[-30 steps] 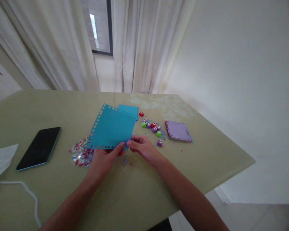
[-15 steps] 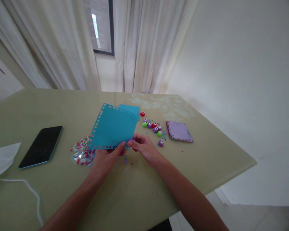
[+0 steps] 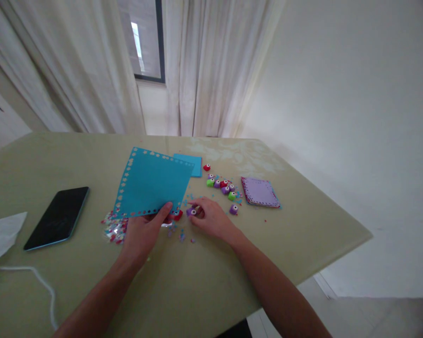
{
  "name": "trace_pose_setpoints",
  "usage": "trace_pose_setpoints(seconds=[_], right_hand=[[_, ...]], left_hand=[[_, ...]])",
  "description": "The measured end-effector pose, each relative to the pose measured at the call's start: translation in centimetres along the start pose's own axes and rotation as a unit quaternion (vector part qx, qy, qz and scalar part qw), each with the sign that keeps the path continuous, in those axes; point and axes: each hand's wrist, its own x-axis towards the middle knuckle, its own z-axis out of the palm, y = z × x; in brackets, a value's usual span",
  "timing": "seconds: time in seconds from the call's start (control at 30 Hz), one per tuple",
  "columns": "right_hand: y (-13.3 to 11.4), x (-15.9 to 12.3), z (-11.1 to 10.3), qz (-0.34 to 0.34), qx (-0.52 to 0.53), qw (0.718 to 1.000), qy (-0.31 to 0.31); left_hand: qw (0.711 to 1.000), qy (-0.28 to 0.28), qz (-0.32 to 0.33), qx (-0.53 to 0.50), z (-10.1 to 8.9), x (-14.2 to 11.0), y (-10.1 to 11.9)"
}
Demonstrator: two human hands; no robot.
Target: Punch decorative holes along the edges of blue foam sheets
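Note:
My left hand [image 3: 146, 234] pinches a blue sheet of paper [image 3: 153, 183] by its lower edge, thumb on top, and holds it tilted above the table. Small shaped holes run along the sheet's edges. Just right of the sheet, the fingers of my right hand [image 3: 211, 218] are curled around a small purple paper punch [image 3: 191, 212] with an eye on it. A red punch [image 3: 178, 215] shows partly beyond the sheet's lower right corner. Blue and purple paper bits [image 3: 182, 236] lie scattered below the hands.
Several coloured eye punches [image 3: 225, 189] cluster right of centre. Beyond them lies a stack of purple punched sheets [image 3: 261, 191]. More blue paper [image 3: 196, 165] sits behind the held sheet. Leftward are a confetti pile [image 3: 114, 228], a black tablet [image 3: 58, 217], white paper [image 3: 5, 234] and a white cable [image 3: 45, 281].
The blue sheet and my left hand have moved left, away from my right hand. The purple punch has come off the sheet's edge. The red punch now shows beside the corner.

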Motion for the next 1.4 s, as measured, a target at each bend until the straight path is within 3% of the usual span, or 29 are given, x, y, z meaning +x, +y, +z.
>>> trace_pose_setpoints(seconds=[0.1,0.17,0.23,0.3,0.4,0.5,0.7,0.8,0.87,0.93,1.0,1.23,1.4], right_hand=[[0.0,0.0,0.6,0.015,0.093,0.995,-0.028],[0.2,0.1,0.2,0.016,0.126,0.992,-0.016],[0.7,0.4,-1.1,0.014,0.072,0.997,0.035],[1.6,0.6,-2.9,0.033,-0.058,0.992,0.104],[3.1,0.7,-5.3,0.109,-0.234,0.951,0.168],[4.4,0.7,-6.4,0.141,-0.311,0.93,0.139],[4.6,1.0,-6.0,0.098,-0.325,0.934,0.11],[3.9,1.1,-5.2,0.072,-0.215,0.965,0.135],[3.1,1.2,-4.2,0.06,-0.045,0.987,0.139],[2.1,1.1,-3.1,0.051,0.15,0.98,0.117],[0.9,0.9,-2.0,0.042,0.279,0.955,0.087],[-1.5,0.2,-0.1,0.062,0.413,0.908,0.028],[-1.0,0.4,0.2,0.074,0.392,0.916,0.036]], left_hand=[[1.0,-0.004,-0.004,-0.017,0.1,0.2,-0.5],[1.0,-0.006,-0.004,-0.023,0.1,0.2,-0.8],[1.0,-0.008,-0.003,-0.03,0.2,0.2,-0.9],[0.999,-0.007,-0.006,-0.037,0.2,0.2,-0.8],[0.999,-0.008,-0.012,-0.04,0.2,0.1,-0.5],[0.999,-0.01,-0.01,-0.044,0.3,0.0,-0.1],[0.999,-0.006,-0.008,-0.035,0.1,-0.1,-0.1],[1.0,-0.001,-0.005,-0.012,0.0,0.0,-0.5],[1.0,-0.002,-0.003,-0.01,0.1,0.1,-0.8],[1.0,-0.005,0.001,-0.022,0.2,0.1,-1.1],[0.999,-0.011,0.007,-0.036,0.4,0.2,-1.3],[0.999,-0.024,0.038,-0.018,0.5,0.0,-1.3],[0.999,-0.021,0.034,-0.013,0.3,-0.2,-0.5]])
